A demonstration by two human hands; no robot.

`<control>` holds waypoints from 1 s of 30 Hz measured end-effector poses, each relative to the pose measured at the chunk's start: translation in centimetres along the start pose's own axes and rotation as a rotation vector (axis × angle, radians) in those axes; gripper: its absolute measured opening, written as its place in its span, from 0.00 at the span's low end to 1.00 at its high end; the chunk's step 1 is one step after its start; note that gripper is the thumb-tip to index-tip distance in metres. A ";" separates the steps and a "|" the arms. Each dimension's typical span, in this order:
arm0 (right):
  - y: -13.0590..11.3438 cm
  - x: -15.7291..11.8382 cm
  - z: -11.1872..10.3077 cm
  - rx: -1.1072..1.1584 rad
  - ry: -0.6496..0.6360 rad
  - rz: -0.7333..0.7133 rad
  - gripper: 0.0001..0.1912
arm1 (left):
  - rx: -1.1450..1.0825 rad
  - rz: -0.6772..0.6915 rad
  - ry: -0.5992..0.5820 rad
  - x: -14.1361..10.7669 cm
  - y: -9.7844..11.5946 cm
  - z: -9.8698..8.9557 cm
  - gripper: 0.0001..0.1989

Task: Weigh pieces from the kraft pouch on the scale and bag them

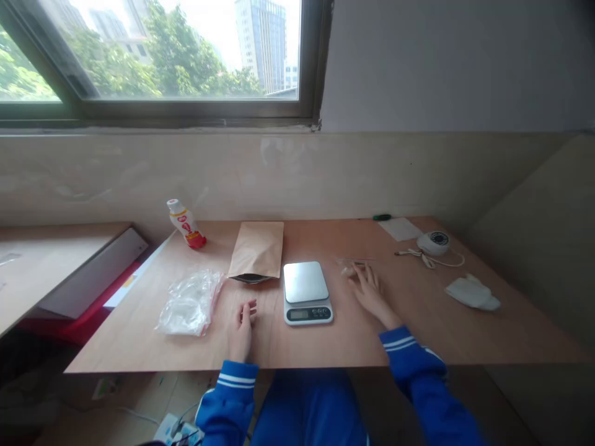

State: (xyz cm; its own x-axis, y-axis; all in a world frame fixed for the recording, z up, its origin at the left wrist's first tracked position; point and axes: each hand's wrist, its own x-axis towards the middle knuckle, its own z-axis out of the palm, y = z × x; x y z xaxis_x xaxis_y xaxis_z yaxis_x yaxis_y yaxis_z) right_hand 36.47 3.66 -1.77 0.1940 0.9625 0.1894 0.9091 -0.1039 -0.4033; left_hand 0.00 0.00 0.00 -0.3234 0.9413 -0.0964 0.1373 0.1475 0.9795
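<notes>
Two hands showed, both empty. The left hand stood half curled, released, just left of the single kitchen scale; the right hand lay open, fingers spread, on the wooden tabletop just right of it. Left of the left hand lay one clear plastic bag; ahead of it, one kraft pouch and one bottle. Beyond the right hand sat one round white device and one white cloth. Ahead, a window showed trees and towers.
</notes>
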 end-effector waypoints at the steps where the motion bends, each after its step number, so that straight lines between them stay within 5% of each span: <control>1: 0.2 0.5 0.8 -0.025 0.011 -0.012 0.27 | 0.024 0.046 0.035 0.4 0.1 0.4 0.23; 8: 0.6 6.5 0.8 -0.046 0.015 -0.045 0.26 | 0.299 0.365 0.290 5.0 1.4 1.9 0.10; 12: -1.6 6.2 0.1 -0.014 0.023 -0.043 0.26 | 0.404 0.378 0.371 7.0 1.9 1.6 0.13; 16: -8.4 1.6 -0.9 0.291 0.025 -0.200 0.26 | 0.536 0.410 0.387 8.4 2.7 0.9 0.15; 20: -17.7 -2.8 -0.3 0.621 -0.264 -0.500 0.21 | 0.532 0.458 0.220 9.2 3.6 0.2 0.11; 23: -23.1 -3.4 1.5 0.590 -0.368 -0.553 0.22 | 0.519 0.490 0.171 8.9 4.4 -0.2 0.13; 30: -28.2 -1.2 3.1 0.321 -0.263 -0.544 0.27 | 0.516 0.577 0.213 7.5 7.4 -0.8 0.11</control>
State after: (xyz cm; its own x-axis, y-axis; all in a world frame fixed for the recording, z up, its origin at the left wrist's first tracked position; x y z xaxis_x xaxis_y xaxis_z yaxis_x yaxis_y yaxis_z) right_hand 9.48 6.24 6.63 -0.3927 0.8897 0.2329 0.6894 0.4524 -0.5657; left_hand -2.15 7.95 6.68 -0.2343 0.8415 0.4869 0.7359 -0.1738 0.6544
